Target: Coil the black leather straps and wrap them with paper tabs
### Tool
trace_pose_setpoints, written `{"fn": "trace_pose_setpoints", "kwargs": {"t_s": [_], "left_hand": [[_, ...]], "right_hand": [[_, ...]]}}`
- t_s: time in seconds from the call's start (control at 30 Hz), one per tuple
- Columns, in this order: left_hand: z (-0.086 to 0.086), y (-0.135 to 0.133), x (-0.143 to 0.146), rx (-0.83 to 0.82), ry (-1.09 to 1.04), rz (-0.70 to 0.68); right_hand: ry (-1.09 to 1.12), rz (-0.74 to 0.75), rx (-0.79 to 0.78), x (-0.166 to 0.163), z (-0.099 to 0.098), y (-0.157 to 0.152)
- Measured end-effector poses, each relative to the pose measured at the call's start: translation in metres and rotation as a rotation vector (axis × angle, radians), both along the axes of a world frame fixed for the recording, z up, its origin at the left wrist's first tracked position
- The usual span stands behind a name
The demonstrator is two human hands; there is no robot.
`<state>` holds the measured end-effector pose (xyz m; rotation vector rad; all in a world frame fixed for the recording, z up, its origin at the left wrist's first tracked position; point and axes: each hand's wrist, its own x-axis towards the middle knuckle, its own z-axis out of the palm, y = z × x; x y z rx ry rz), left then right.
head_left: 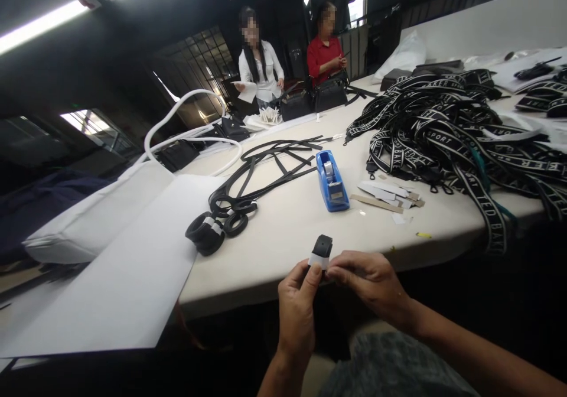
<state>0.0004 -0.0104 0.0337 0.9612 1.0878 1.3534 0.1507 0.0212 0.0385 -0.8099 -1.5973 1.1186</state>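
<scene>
My left hand (299, 299) is closed around a coiled black strap (323, 246), held upright just above the table's front edge. A white paper band (318, 260) wraps the coil, and my left thumb presses on its lower part. The fingers of my right hand (370, 276) are pinched together at the right edge of this band; the exact grip there is partly hidden by the fingertips. Beyond my hands stands a blue tape dispenser (333, 184) with a roll of clear tape. Loose white and tan paper strips (385, 195) lie to its right.
Several banded black coils (206, 233) sit at the left, with loose black straps (266, 166) behind them. Lettered black-and-white straps (443, 125) are heaped at the right. White sheeting (110, 267) hangs over the left edge. Two people (261, 66) stand across the table beside black bags.
</scene>
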Motion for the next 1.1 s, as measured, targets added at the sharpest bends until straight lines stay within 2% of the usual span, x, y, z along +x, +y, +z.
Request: {"fn": "trace_pose_setpoints", "kwargs": {"t_s": [0.2,0.3,0.43,0.67,0.87,1.0,1.1], "left_hand": [[0.004,0.001,-0.001,0.112,0.294,0.063],[0.004,0.000,-0.001,0.143,0.335,0.065],[0.002,0.000,-0.001,0.115,0.271,0.020],[0.000,-0.001,-0.008,0.168,0.213,-0.042],[-0.004,-0.002,-0.010,0.166,0.167,-0.036],[-0.008,-0.002,-0.008,0.158,0.090,-0.007],[-0.010,-0.002,-0.005,0.143,0.031,0.005]], "right_hand": [[-0.056,0.004,-0.073,0.004,0.002,0.008],[-0.044,0.030,-0.074,0.006,0.004,0.008],[-0.031,0.055,-0.116,0.008,0.004,0.008],[0.010,0.122,-0.453,0.004,0.008,0.012],[0.068,0.096,-0.555,-0.004,0.006,0.011],[0.160,0.170,-0.621,-0.004,0.004,0.012],[0.183,0.233,-0.605,-0.001,0.005,0.013]]}}
